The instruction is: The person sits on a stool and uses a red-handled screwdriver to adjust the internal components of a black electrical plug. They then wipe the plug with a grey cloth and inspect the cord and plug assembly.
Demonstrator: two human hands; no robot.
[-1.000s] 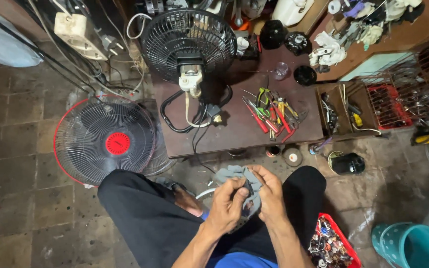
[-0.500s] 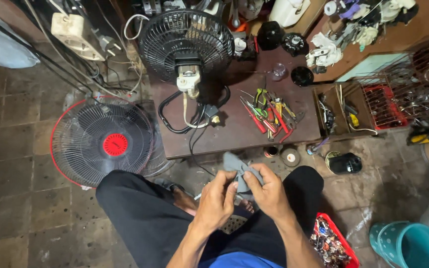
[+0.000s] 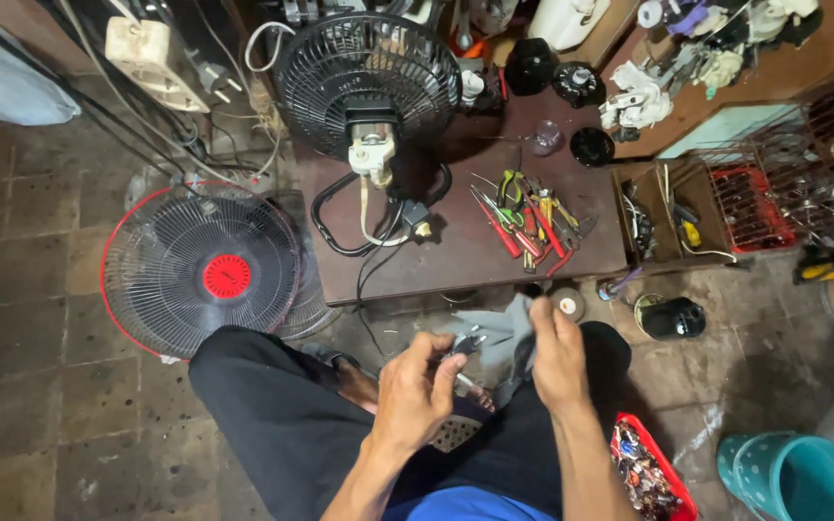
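A: What do the 2 hands have between them?

B: The left hand pinches a small dark metal part at its fingertips, too small to name with certainty; it may be a plug or clip. The right hand is closed on a grey rag, fingers pressed into the cloth. Both are above the lap, just in front of the low brown table.

A: How would those 2 things handle?

B: I judge the part light, stiff and easy to drop, so a fingertip pinch on its body suits it. The rag looks soft and limp; it can be bunched anywhere, and a fold of it gives a good grip.

A: What stands around them?

B: On the table, a black desk fan faces away, with its cable looped beside it and a heap of pliers and screwdrivers with red, green and yellow handles. A fan guard with a red hub lies on the floor to the left.

A: Any packages, labels or signs?

B: A red tray of small mixed parts sits by the right knee, a teal bucket at the lower right, a red wire basket and a brown cardboard box past the table's right end. A small green sticker shows at the far right edge; no sign is legible
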